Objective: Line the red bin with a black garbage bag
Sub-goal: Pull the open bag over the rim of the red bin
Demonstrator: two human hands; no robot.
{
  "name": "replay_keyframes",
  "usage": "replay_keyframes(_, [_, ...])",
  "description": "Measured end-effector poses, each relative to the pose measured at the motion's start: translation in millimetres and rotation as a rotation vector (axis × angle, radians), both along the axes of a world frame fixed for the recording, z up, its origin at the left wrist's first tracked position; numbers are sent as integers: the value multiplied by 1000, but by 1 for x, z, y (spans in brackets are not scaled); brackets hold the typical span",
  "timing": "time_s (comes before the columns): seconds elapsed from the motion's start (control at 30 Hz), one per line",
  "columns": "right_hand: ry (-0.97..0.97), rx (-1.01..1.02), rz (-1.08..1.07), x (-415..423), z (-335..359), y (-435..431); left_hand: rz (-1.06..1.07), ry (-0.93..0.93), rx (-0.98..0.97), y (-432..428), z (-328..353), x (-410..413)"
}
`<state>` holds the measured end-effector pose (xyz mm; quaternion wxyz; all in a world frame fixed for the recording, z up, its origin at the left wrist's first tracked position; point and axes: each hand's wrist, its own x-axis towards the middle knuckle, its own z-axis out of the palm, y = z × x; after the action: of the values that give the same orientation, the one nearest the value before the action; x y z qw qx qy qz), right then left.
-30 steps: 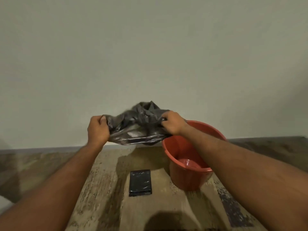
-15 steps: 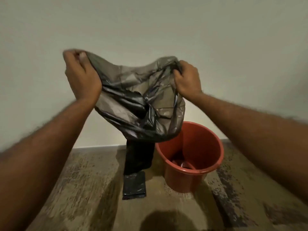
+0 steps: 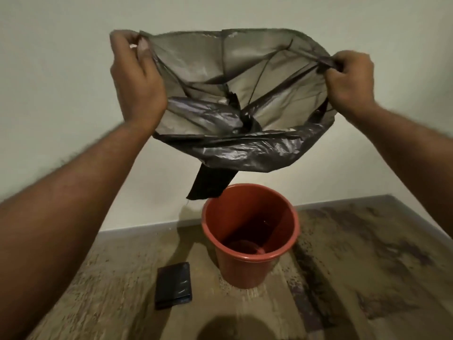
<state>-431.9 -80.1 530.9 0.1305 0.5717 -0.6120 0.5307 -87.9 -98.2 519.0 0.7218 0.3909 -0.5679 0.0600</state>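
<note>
Two hands pinch opposite sides of the mouth of the black garbage bag: the left hand with thumb and fingers pressed together on the left edge of the film, the right hand closed on a gathered fold at the right edge. Half a second earlier the hands were closer together and the bag hung as a crumpled mass; a second earlier it was bunched low between them at bin-rim height. Now the hands are raised and drawn well apart, so the mouth gapes toward the camera and the thin film shows light through it, with the sealed bottom trailing down just above the far-left rim of the red bin. That bin stands upright and unlined on the mottled floor, a folded pack of black bags lying near its left side. Judged from this, opening is done and lowering the bag into the bin comes next.
</note>
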Motion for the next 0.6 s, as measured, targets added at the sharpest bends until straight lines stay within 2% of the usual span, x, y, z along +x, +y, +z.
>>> replay_keyframes(0.07, [71, 108, -1, -17, -30, 8, -29, -58, 90, -2, -36, -11])
replay_keyframes(0.17, [222, 592, 70, -32, -88, 20, -81, -240, 445, -3, -113, -19])
replay_keyframes(0.2, [208, 673, 75, -37, -105, 22, -85, -260, 548, -2, -137, -22])
replay_keyframes(0.3, [76, 665, 79, -48, -137, 26, -59, -204, 635, 0, -186, -26])
replay_keyframes(0.43, [80, 644, 71, -57, -167, 23, -43, -143, 649, -1, -213, -25])
replay_keyframes(0.53, [-171, 583, 163, -62, -178, 21, -56, -66, 687, -3, -224, -26])
replay_keyframes(0.6, [-336, 536, 188, -63, -191, 17, -71, -77, 717, -4, -236, -29])
